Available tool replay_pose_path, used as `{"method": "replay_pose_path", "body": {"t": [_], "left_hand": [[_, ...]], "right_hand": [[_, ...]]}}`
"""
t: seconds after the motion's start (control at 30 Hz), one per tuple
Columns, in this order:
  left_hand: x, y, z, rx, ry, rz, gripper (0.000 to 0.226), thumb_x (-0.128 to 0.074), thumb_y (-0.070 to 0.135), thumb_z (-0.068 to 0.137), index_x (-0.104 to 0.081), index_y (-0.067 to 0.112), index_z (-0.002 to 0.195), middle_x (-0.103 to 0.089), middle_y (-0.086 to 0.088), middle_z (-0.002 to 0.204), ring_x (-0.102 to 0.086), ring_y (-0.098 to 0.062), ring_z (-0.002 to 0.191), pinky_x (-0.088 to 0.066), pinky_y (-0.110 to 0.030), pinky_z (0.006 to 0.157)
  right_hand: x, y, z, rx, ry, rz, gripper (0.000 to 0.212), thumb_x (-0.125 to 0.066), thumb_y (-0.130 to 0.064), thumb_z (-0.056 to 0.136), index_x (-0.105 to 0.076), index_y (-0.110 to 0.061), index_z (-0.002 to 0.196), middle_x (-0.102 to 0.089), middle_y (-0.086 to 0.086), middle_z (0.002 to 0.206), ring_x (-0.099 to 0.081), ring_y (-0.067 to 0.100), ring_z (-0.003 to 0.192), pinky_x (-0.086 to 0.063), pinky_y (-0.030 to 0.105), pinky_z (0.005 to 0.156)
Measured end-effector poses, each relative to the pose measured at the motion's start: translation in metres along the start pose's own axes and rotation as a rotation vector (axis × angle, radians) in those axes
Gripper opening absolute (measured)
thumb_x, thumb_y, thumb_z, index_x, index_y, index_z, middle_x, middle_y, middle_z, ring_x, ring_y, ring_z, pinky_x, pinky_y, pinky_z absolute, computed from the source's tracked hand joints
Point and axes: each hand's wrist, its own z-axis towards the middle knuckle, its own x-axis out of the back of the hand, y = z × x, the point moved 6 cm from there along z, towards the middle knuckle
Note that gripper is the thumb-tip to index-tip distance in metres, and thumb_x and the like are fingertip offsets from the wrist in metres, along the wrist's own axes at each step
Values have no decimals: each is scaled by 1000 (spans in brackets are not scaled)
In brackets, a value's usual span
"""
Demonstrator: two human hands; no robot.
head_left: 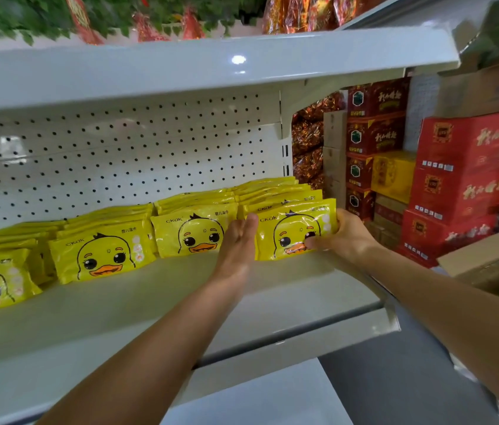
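Right hand [346,237] grips a glossy yellow duck-face packet [291,229]; left hand [239,244] lies flat against it.

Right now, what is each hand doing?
Left hand: open, straight fingers against the left edge of the front duck pack.
Right hand: closed, gripping that pack's right end.

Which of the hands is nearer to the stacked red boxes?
Right. The right hand grips the yellow pack by its right edge, just left of the red boxes; the left hand rests flat against the pack's left edge, farther off.
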Motion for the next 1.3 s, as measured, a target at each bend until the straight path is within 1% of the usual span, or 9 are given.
{"method": "replay_pose_path", "body": {"t": [0.07, 0.2, 0.3, 0.5, 0.6, 0.67, 0.77, 1.03, 1.3], "left_hand": [[1, -4, 9, 20, 37, -36, 31, -41, 52, 97, -47, 26, 112, -56, -3, 118, -55, -26, 111, -43, -47, 103], [-1, -9, 22, 67, 33, -27, 44, -38, 53, 98, -45, 22, 130, -53, -9, 132, -53, -28, 118, -42, -47, 104], [-1, -10, 25, 54, 30, -28, 45, -39, 51, 99, -46, 20, 131, -53, -10, 132, -53, -28, 118, -42, -48, 104], [2, -11, 25, 37, 55, 6, 37, -51, 40, 97, -48, 18, 126, -56, -10, 125, -56, -25, 108, -47, -45, 99], [9, -5, 19, -42, 66, 113, 39, -58, 25, 95, -46, 9, 129, -58, -10, 119, -55, -21, 97, -44, -28, 84], [21, -3, 12, -114, 104, 292, 42, -59, 24, 94, -46, 9, 130, -57, -9, 122, -56, -23, 102, -42, -28, 82], [32, 0, -10, -279, 119, 560, 40, -59, 27, 93, -50, 12, 129, -53, -9, 129, -54, -26, 117, -46, -40, 95], [16, 16, -131, -529, 46, 708, 23, -53, 32, 95, -56, 28, 118, -57, 11, 122, -56, -13, 111, -49, -36, 84], [-41, -23, -265, -484, -218, 755, 22, -49, 39, 97, -55, 33, 117, -62, 17, 113, -60, -9, 100, -46, -29, 80]], "right_hand": [[-2, -4, 7, 14, 4, -54, 41, -87, -14, 67, -56, -20, 93, -64, -4, 88, -59, 4, 74, -42, 16, 56], [-4, -8, 12, 32, 20, -96, 41, -82, -10, 72, -46, -28, 75, -55, -13, 79, -51, -3, 69, -38, 14, 57], [-6, -2, 15, 2, 37, -111, 40, -85, -13, 70, -51, -21, 91, -61, -5, 90, -58, 10, 81, -43, 23, 72], [-5, 8, 19, -101, 87, -182, 73, -87, -32, 64, -45, -13, 121, -58, 3, 111, -56, 23, 107, -48, 39, 92], [2, 9, 9, -104, 155, -227, 77, -82, -35, 70, -40, -12, 131, -55, 9, 124, -49, 30, 118, -43, 47, 101], [10, 4, -7, -68, 161, -330, 74, -77, -31, 77, -37, -10, 136, -47, 12, 133, -45, 31, 123, -39, 46, 104], [26, -9, -40, 40, 133, -573, 58, -68, -31, 84, -43, -16, 134, -49, 9, 132, -48, 28, 121, -44, 45, 98], [66, -25, -165, 232, 108, -905, 32, -56, -33, 92, -51, -24, 122, -57, -2, 120, -55, 22, 108, -44, 37, 85], [95, 28, -304, 120, 60, -950, 35, -54, -33, 94, -50, -24, 127, -54, 0, 131, -52, 23, 118, -45, 37, 92]]}}
